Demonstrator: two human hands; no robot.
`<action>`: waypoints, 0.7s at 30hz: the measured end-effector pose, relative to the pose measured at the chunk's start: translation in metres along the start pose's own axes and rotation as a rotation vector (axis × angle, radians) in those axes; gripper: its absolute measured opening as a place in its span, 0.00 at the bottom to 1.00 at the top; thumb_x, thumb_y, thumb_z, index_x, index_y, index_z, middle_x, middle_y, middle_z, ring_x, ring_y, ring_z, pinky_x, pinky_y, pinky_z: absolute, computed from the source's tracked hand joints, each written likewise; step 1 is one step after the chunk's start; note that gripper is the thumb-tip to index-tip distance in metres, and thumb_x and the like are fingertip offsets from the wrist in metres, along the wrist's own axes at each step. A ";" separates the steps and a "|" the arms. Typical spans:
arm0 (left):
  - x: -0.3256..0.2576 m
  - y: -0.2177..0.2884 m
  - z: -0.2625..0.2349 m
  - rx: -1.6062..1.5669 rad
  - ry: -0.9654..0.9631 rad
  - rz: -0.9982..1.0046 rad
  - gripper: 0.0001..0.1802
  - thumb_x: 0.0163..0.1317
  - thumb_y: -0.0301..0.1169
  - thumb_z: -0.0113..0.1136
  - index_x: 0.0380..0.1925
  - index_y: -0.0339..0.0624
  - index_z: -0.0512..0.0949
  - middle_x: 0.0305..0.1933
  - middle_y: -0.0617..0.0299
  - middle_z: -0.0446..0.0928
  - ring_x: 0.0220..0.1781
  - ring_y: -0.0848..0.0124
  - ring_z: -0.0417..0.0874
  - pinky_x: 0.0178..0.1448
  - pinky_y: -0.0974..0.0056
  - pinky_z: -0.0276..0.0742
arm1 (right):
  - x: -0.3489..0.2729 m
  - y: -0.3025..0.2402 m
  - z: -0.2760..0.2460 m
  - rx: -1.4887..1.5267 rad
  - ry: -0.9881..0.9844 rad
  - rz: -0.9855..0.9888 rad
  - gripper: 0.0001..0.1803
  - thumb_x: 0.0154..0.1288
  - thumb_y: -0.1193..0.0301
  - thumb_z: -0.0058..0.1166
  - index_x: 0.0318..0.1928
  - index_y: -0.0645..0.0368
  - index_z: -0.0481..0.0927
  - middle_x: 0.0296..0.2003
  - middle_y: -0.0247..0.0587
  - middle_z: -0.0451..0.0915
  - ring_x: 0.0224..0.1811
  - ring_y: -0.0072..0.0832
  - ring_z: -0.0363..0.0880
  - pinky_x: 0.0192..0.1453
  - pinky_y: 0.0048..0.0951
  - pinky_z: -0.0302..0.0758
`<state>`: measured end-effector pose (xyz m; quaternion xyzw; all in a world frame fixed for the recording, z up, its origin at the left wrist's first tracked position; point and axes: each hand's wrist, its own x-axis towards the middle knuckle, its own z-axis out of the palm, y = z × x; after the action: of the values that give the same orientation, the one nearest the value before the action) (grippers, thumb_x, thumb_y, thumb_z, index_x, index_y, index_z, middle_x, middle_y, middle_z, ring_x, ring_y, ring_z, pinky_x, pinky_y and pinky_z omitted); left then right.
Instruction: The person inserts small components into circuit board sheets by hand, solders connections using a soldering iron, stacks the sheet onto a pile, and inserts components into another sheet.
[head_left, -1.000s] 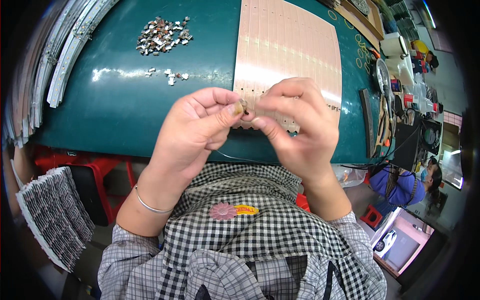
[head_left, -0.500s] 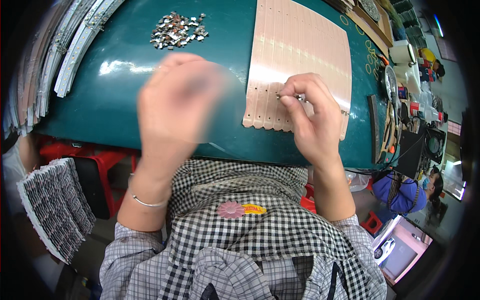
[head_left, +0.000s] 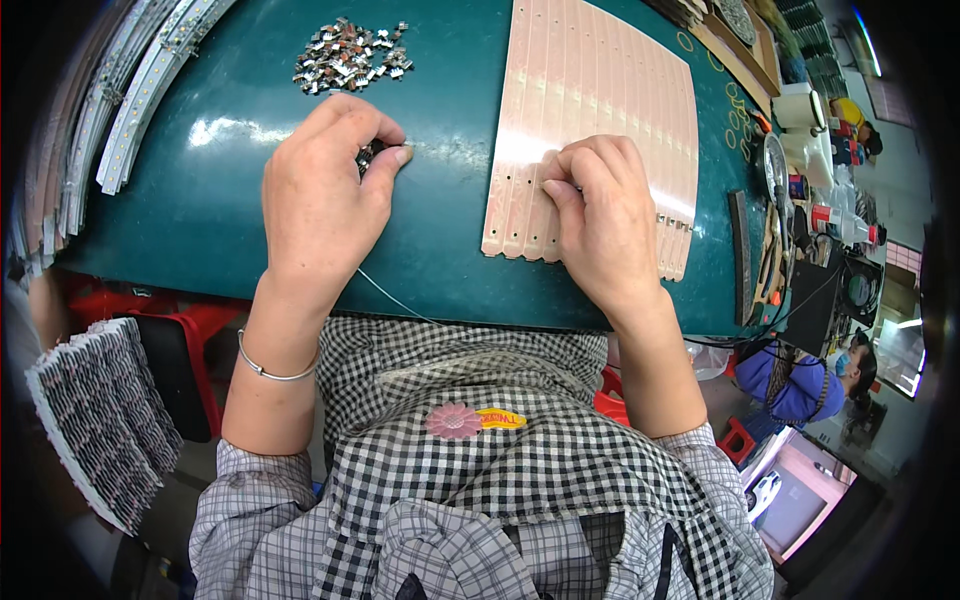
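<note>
My left hand is curled over the green tabletop, thumb and forefinger brought together. Small dark, shiny parts show in its palm, like those in the pile of little silver, white and brown connector-like pieces beyond it. My right hand rests over the lower part of a panel of pale pink circuit-board strips, its thumb and forefinger pinched at one strip. Whatever sits between those fingertips is hidden. Several small metal parts stand in a row across the strips just right of this hand.
Long white strips with small yellow squares lie stacked at the far left. A grey bar, rubber rings and tools are along the right side. A bundle of boards stands lower left. A person in purple sits at right.
My left hand, blurred by motion before, is now still, with its held parts visible. My right hand has shifted slightly left and up over the strips.
</note>
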<state>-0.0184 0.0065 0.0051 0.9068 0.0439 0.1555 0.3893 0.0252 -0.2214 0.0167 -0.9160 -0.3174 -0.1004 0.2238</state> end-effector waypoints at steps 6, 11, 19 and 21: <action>-0.001 0.004 -0.003 -0.115 0.052 -0.116 0.06 0.52 0.19 0.67 0.31 0.37 0.82 0.24 0.62 0.78 0.18 0.77 0.68 0.25 0.69 0.66 | 0.001 -0.003 0.002 -0.041 -0.002 0.001 0.07 0.50 0.80 0.61 0.29 0.62 0.76 0.32 0.46 0.76 0.42 0.46 0.74 0.47 0.43 0.72; -0.005 0.002 -0.001 -0.375 0.020 -0.173 0.04 0.56 0.19 0.66 0.32 0.36 0.83 0.20 0.69 0.75 0.18 0.85 0.62 0.23 0.74 0.58 | 0.001 -0.004 0.006 -0.057 -0.008 -0.003 0.07 0.49 0.80 0.61 0.29 0.61 0.76 0.32 0.44 0.76 0.41 0.45 0.74 0.47 0.43 0.72; -0.023 0.022 0.004 -1.087 -0.178 -0.330 0.09 0.64 0.20 0.63 0.43 0.29 0.81 0.39 0.55 0.84 0.35 0.77 0.83 0.41 0.76 0.78 | 0.002 -0.010 -0.016 0.137 0.007 0.099 0.06 0.51 0.80 0.62 0.31 0.60 0.80 0.32 0.41 0.78 0.41 0.42 0.75 0.46 0.40 0.73; -0.025 0.025 0.004 -1.134 -0.230 -0.365 0.09 0.64 0.21 0.63 0.44 0.29 0.81 0.39 0.56 0.84 0.31 0.81 0.80 0.35 0.78 0.73 | 0.004 -0.022 -0.025 0.368 0.045 0.085 0.07 0.51 0.81 0.63 0.33 0.60 0.81 0.33 0.40 0.80 0.40 0.39 0.78 0.44 0.36 0.75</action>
<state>-0.0419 -0.0186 0.0145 0.5468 0.0667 -0.0134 0.8345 0.0137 -0.2159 0.0476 -0.8697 -0.2863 -0.0518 0.3986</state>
